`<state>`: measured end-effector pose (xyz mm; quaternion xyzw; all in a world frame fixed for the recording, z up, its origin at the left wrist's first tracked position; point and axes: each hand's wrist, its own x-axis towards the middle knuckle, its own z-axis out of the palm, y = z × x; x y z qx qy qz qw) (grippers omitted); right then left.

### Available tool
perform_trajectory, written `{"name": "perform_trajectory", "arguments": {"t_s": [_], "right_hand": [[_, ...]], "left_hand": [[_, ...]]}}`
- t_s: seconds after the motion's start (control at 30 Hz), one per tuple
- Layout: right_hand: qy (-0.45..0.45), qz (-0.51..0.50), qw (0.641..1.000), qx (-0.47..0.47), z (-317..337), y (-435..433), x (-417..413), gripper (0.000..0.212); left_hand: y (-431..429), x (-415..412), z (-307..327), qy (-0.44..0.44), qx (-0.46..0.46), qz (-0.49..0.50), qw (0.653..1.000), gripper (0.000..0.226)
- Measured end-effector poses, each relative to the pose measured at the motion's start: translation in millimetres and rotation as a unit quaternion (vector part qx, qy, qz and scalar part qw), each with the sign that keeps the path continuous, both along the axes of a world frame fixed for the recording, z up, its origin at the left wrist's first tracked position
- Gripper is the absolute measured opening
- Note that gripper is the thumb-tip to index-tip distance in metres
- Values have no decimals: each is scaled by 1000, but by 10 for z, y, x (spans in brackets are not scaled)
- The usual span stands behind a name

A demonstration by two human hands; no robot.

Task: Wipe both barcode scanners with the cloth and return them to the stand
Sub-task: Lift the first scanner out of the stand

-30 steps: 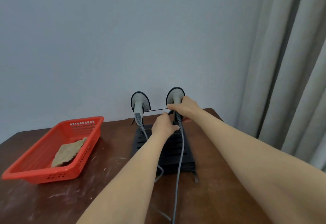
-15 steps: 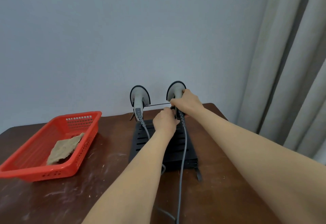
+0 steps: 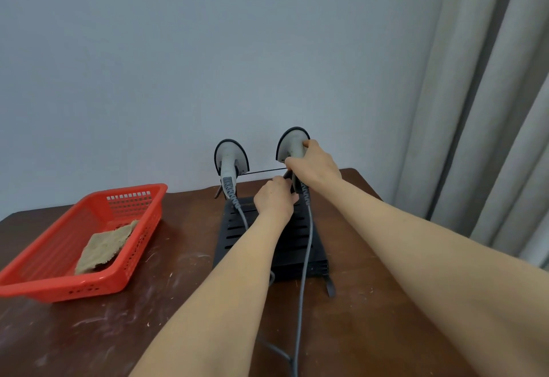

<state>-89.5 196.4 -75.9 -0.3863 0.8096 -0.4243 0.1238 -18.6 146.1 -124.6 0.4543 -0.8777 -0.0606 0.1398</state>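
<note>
Two grey barcode scanners stand side by side at the back of a black slotted stand [image 3: 234,229]. The left scanner [image 3: 229,159] hangs untouched on the stand's thin crossbar. My right hand [image 3: 315,165] grips the handle of the right scanner [image 3: 291,142] just below its head. My left hand [image 3: 274,200] is right beside it, fingers curled at the base of that handle where the grey cable [image 3: 305,257] leaves. A tan cloth [image 3: 104,247] lies in the red basket [image 3: 44,283] at the left.
The brown table [image 3: 166,311] is scuffed with white marks. Both scanner cables trail toward me over the stand and the table. A plain wall is close behind the stand, and grey curtains [image 3: 490,109] hang at the right.
The right scanner has risen slightly in my right hand's grip, and the hand has slid up toward the head. My left hand stays at the handle's base. The view has tilted a little.
</note>
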Motion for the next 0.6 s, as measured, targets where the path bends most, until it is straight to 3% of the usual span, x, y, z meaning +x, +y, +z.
{"name": "perform_trajectory", "arguments": {"t_s": [0.27,0.6], "right_hand": [[-9,12,998,-57,114,62,5,67],[-96,93,986,-95,122,154,-3,64]], "left_hand": [[-81,-43,-47,13,32,21,999,30],[-135,1,106,2,103,19,994,47]]}}
